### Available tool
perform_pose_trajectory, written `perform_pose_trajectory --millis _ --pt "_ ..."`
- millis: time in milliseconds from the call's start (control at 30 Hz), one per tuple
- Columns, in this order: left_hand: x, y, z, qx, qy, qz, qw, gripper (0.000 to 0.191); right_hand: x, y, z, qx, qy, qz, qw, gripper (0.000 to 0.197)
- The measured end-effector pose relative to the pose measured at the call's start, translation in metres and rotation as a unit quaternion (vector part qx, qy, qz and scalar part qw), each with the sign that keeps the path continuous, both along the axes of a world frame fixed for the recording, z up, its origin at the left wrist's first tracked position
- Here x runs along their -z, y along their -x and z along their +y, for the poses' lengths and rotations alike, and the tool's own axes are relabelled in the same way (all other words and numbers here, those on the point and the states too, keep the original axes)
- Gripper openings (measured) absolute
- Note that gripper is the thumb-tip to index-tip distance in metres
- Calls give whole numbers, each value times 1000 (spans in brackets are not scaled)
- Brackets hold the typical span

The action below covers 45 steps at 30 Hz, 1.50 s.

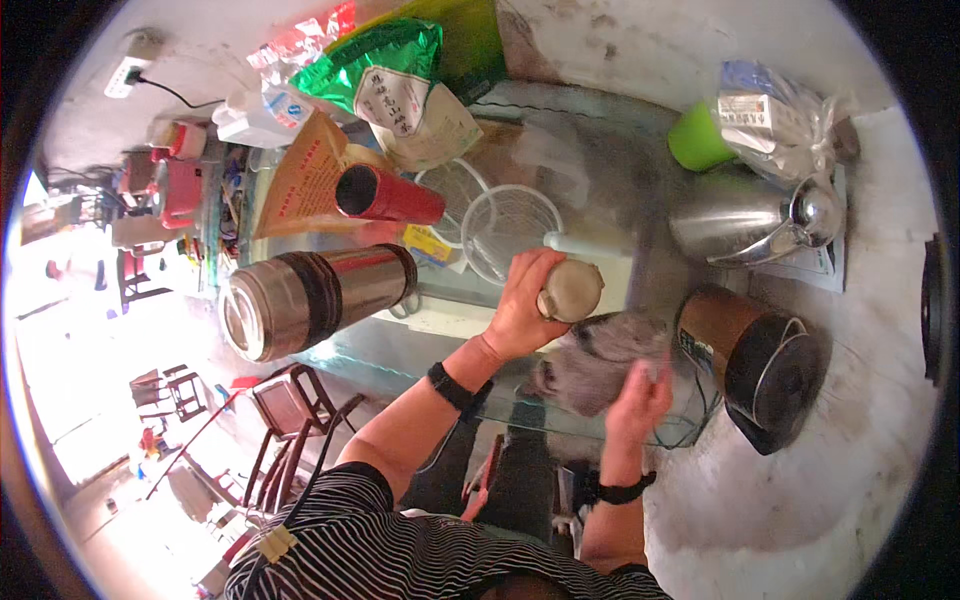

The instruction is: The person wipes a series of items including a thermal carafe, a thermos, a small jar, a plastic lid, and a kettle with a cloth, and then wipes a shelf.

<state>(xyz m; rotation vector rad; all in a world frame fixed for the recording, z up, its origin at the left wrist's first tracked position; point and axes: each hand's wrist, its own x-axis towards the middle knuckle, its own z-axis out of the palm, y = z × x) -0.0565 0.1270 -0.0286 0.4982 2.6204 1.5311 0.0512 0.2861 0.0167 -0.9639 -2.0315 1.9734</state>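
My left hand (523, 307) is wrapped around a container with a round beige lid (574, 291), held above the glass-topped table (480, 375). To its right my right hand (640, 397) is blurred, beside a crumpled grey-brown cloth (600, 360); its fingers look drawn together, but whether they grip the cloth's edge is unclear. Just beyond the left hand lie round mesh strainers (512, 229) with white rims. A red cup (390, 196) with a dark opening lies tilted left of the strainers.
A large steel vacuum flask (319, 300) lies at the left. On the right are a steel kettle (731, 217), a brown and black electric kettle (742, 360) and a green cup (697, 137). A green foil bag (405, 82) is at the back. Wooden chairs (289, 405) stand beyond the table's left side.
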Motion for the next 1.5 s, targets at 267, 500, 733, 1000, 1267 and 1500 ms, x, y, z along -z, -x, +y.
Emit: perform_pose_trajectory --millis 267,500,733,1000,1267,1500 --pt "12 -2 6 -9 -551 -386 740 37 -1 99 -48 -254 -446 186 838 37" --pt "21 -8 -21 31 -61 -43 997 49 25 98 -47 -258 -241 125 927 27" --pt "7 -16 -31 35 -62 -30 997 65 38 116 -30 -134 109 -51 984 33" --pt "5 -23 -47 -58 -157 -156 973 88 60 47 2 56 575 38 815 34" --pt "0 -15 -23 -123 -224 -191 948 70 41 81 -81 -90 -100 93 987 49" --pt "0 -10 -37 57 -101 -163 980 78 59 86 -14 -76 129 -5 989 39"
